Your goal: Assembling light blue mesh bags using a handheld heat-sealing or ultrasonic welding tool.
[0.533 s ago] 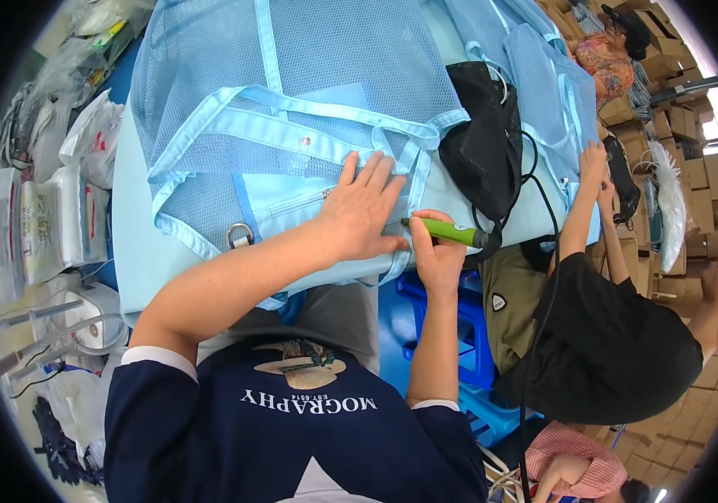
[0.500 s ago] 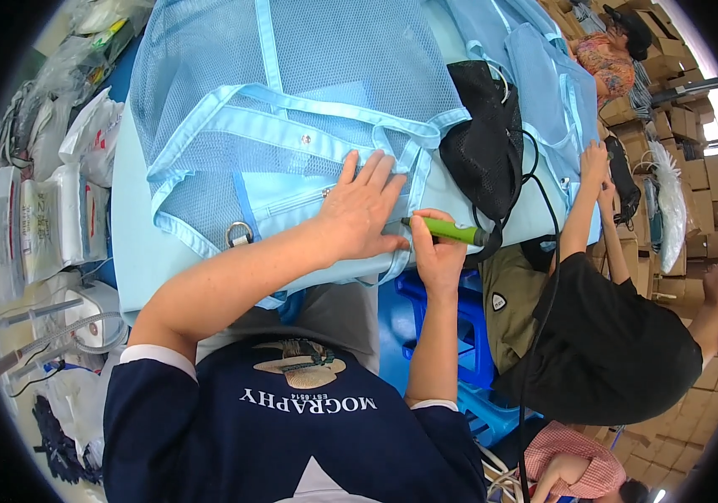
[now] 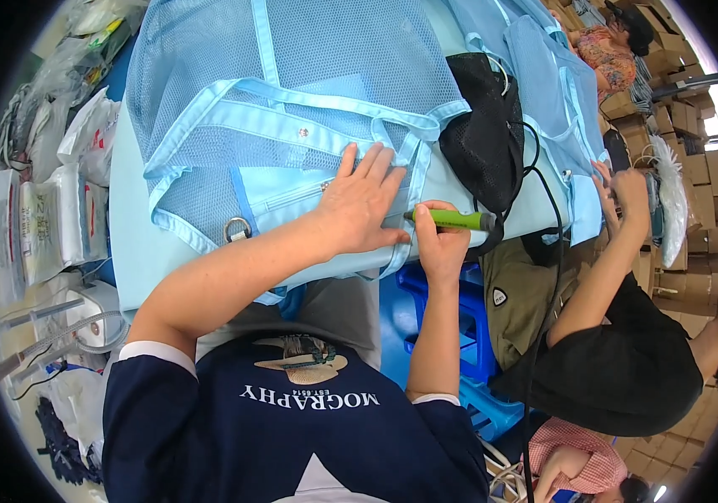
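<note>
A light blue mesh bag [image 3: 191,92] with pale blue binding, a zipped pocket and a metal D-ring [image 3: 237,228] lies spread on the table. My left hand [image 3: 357,203] rests flat on its lower part beside the zip, fingers stretched out. Just to the right, my right hand [image 3: 443,249] is closed round a lime-green pen [image 3: 456,220] with black ends. Its tip points left at a strap [image 3: 410,198] near the table's front edge; whether it touches the cloth I cannot tell.
A black mesh pouch [image 3: 483,134] and a black cord [image 3: 553,210] lie right of the bag. Further right, a co-worker in a black shirt [image 3: 602,369] handles another blue mesh bag [image 3: 556,109]. Plastic-wrapped packs [image 3: 49,218] line the left; a blue stool [image 3: 459,331] stands below the table.
My left hand has barely moved. The pen in my right hand lies slightly more level, its tip still by the strap. The co-worker's arms have shifted and their hands have come apart from the other bag's edge.
</note>
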`<state>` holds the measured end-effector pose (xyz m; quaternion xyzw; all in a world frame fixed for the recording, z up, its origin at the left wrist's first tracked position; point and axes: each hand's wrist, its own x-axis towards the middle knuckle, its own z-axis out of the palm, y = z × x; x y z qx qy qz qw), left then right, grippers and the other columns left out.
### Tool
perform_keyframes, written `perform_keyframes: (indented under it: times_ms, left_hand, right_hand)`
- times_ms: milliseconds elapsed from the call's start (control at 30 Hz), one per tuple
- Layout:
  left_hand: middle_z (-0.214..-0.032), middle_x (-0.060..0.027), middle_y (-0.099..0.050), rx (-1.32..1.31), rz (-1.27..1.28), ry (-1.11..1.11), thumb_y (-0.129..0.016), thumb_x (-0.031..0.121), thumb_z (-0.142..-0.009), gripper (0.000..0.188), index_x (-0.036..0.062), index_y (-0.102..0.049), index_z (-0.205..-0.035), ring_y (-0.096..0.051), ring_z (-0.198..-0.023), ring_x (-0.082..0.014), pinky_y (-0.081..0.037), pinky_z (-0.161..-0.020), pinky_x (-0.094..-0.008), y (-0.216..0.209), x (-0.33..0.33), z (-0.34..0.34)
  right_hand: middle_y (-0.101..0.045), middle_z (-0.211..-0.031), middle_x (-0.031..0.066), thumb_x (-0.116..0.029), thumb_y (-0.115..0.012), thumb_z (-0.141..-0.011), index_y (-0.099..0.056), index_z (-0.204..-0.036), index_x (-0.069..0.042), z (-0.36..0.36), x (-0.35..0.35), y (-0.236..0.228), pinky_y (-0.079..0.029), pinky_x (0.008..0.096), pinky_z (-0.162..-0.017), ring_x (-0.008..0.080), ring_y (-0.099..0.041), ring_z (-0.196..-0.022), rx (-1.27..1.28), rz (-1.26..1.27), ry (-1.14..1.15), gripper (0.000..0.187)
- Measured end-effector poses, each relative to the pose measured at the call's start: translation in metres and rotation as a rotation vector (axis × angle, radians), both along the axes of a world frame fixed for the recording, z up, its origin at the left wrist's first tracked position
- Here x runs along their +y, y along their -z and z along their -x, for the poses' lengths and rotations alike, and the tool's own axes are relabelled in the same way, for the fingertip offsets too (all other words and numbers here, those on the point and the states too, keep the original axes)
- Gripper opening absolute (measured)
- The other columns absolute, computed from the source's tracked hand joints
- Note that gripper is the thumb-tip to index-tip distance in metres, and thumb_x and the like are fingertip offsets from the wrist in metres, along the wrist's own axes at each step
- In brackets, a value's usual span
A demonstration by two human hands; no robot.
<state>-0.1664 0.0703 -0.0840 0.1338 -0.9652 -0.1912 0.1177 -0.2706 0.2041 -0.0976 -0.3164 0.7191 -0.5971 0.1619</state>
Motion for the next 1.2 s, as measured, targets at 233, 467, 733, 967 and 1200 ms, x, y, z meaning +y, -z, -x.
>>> perform_keyframes:
  times_ms: [233,467,733,967,1200]
  left_hand:
    - [-0.140,-0.0262,-0.034,0.009,0.005,0.003,-0.072,0.052,-0.070,0.089,-0.0023,-0.041,-0.133,-0.025,-0.138,-0.0396,-0.014,-0.112,-0.0559,0.003,0.002,0.000]
    - [-0.140,-0.0258,-0.034,0.027,0.013,-0.003,-0.072,0.052,-0.070,0.088,-0.0024,-0.041,-0.133,-0.025,-0.138,-0.0397,-0.014,-0.112,-0.0558,0.004,0.001,0.001]
    - [-0.140,-0.0259,-0.033,0.008,0.015,-0.001,-0.073,0.051,-0.071,0.088,-0.0022,-0.040,-0.133,-0.024,-0.138,-0.0401,-0.013,-0.112,-0.0560,0.004,0.001,0.001]
    - [-0.139,-0.0272,-0.034,0.029,0.010,0.014,-0.073,0.052,-0.070,0.090,-0.0032,-0.040,-0.133,-0.024,-0.138,-0.0412,-0.012,-0.112,-0.0561,0.004,0.000,0.000]
    - [-0.141,-0.0279,-0.033,0.013,0.009,0.000,-0.074,0.051,-0.070,0.090,-0.0034,-0.041,-0.133,-0.024,-0.138,-0.0416,-0.012,-0.112,-0.0559,0.003,0.001,0.002]
  right_hand:
    - [-0.063,-0.076,0.0065,-0.009,-0.064,-0.086,-0.062,-0.089,0.003,-0.002,0.000,0.006,-0.046,0.0253,-0.064,0.0103,-0.057,-0.070,-0.018,0.097,0.056,0.013]
    - [-0.063,-0.079,0.0056,-0.008,-0.064,-0.086,-0.061,-0.089,0.003,-0.003,0.000,0.005,-0.046,0.0239,-0.065,0.0099,-0.058,-0.072,0.031,0.047,0.066,0.012]
    - [-0.063,-0.078,0.0050,-0.006,-0.064,-0.086,-0.062,-0.091,0.003,-0.004,0.000,0.004,-0.046,0.0234,-0.064,0.0089,-0.057,-0.071,-0.010,0.082,0.019,0.011]
    - [-0.063,-0.079,0.0035,-0.010,-0.065,-0.087,-0.061,-0.095,0.002,0.000,-0.002,0.005,-0.045,0.0218,-0.063,0.0073,-0.056,-0.070,-0.002,0.032,0.027,0.014]
    - [-0.061,-0.066,0.0064,-0.009,-0.066,-0.083,-0.063,-0.086,0.002,0.003,-0.002,0.008,-0.046,0.0261,-0.054,0.0115,-0.057,-0.058,0.128,0.015,0.060,0.012]
